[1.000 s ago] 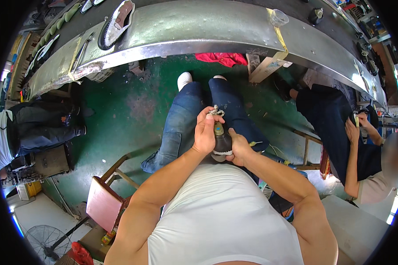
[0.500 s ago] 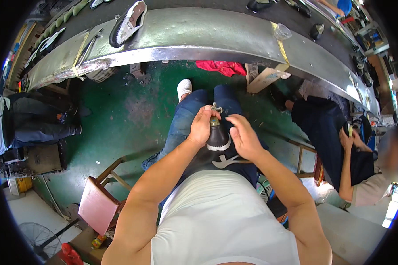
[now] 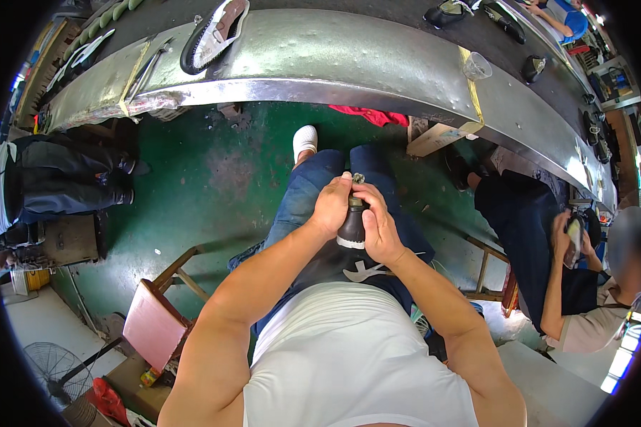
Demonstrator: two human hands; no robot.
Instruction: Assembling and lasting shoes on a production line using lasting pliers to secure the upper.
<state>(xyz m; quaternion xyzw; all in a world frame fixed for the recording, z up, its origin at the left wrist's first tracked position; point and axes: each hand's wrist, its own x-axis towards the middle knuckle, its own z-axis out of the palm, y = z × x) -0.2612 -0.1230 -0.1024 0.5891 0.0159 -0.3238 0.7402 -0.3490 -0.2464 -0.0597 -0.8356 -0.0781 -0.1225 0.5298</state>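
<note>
Over my lap I hold a dark shoe [image 3: 350, 230] with a pale band along its near end. My left hand [image 3: 332, 206] is closed round its left side and far part. My right hand [image 3: 381, 229] wraps the right side, fingers curled over the far part. The shoe's middle is mostly hidden under the fingers. A small light-coloured, tangled bit [image 3: 358, 178], which I cannot make out, pokes out beyond the fingertips. On the dark cloth over my lap, nearer my belly, lies a hammer [image 3: 361, 273], its handle running right, partly under my right forearm.
A metal-edged workbench [image 3: 299, 50] curves across the far side. On it are an unfinished shoe [image 3: 210, 43] and a clear plastic cup [image 3: 477, 66]. A pink-seated chair [image 3: 152, 320] and a fan [image 3: 58, 370] stand left; a co-worker [image 3: 573, 285] handles a shoe at right.
My right hand, held apart with fingers raised before, has come in and closed on the shoe. My left hand keeps its hold. The view has shifted slightly.
</note>
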